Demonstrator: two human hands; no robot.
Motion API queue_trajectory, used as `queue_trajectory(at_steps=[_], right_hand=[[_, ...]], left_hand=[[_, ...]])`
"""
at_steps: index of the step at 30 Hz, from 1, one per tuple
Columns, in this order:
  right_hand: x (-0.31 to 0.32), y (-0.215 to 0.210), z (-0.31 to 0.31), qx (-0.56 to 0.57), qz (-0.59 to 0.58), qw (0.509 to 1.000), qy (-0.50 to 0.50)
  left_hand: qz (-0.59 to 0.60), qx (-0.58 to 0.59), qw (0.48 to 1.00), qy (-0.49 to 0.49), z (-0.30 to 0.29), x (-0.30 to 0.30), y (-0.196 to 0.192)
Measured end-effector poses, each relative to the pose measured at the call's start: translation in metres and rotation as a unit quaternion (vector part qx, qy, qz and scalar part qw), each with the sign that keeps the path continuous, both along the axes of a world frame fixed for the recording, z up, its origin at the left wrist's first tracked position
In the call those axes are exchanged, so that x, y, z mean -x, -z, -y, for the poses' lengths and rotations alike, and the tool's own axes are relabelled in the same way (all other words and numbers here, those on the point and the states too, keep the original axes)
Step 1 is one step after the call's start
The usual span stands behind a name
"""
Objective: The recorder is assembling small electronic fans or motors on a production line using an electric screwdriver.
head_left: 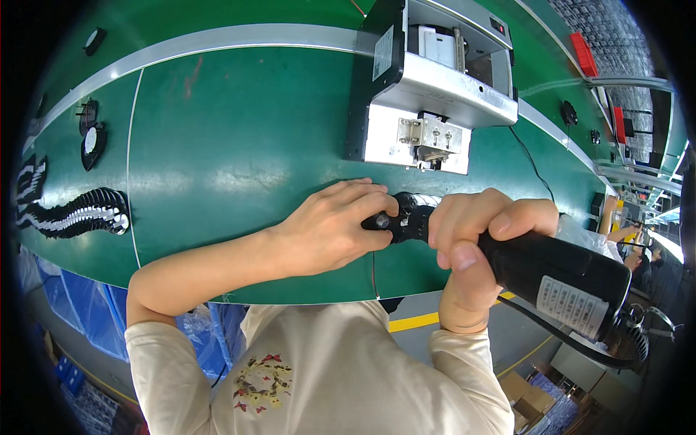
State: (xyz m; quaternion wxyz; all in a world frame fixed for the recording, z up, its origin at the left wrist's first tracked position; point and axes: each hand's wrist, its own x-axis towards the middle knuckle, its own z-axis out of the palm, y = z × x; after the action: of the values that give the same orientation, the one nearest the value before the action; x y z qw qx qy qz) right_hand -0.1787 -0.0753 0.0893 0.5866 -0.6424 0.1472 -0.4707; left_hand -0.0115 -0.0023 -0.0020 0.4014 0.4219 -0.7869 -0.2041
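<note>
In my right hand (475,225) is a black electric screwdriver (554,272), held nearly level with its nose pointing left and its cable end to the right. A white label is on its body, and a metal hanging hook shows at its rear. My left hand (333,225) rests on the green table with its fingers curled round a small black part (380,220). The screwdriver's nose meets this part or lies right beside it; the fingers hide the exact contact. A thin wire runs from below the part to the table's front edge.
A grey and black metal machine (442,90) stands just beyond my hands. At the left lies a row of nested black-and-white curved pieces (80,214), with a black round-faced piece (93,145) behind. A metal rail (239,36) crosses the far side. Other people's arms (623,233) show far right.
</note>
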Motion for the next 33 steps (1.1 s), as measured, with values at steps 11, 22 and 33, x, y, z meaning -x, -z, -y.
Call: queue_trajectory(at_steps=[11,22,33], right_hand=[[0.001,-0.009,0.018,0.043,0.038,0.998,-0.041],[-0.03,-0.032,0.056,0.067,0.034,0.995,0.064],[0.012,-0.015,-0.008,0.044,0.008,0.999,-0.023]], left_hand=[[0.015,0.014,1.0,0.0,-0.001,0.001,0.001],[0.015,0.014,1.0,0.009,0.001,0.001,0.001],[0.016,0.015,1.0,-0.003,-0.001,0.002,0.002]])
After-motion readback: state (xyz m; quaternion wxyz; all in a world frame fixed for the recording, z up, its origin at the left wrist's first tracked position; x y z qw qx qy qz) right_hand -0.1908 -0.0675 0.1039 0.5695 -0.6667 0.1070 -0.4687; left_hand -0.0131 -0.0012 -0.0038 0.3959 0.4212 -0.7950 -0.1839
